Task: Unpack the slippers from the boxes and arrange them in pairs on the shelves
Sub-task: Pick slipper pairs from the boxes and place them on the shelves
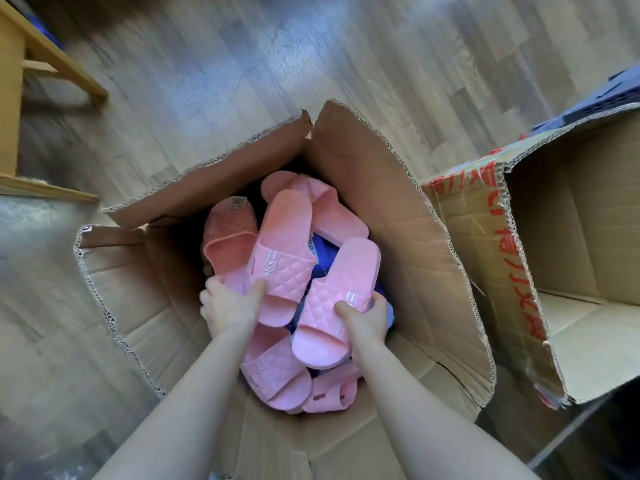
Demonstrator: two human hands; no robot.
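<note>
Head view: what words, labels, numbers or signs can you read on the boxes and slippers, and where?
Right box flap: large red printed characters, sideways and creased, not legible.
Tag on the far pink slipper: too blurred to read.
Blue wrapper: white letters, mostly hidden, unreadable.
Slipper straps: small emblem and stripes, no words.

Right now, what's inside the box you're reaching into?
Pink slippers, left hand and right hand gripping one each, over something blue. Its identity and the bottom are hidden.
</note>
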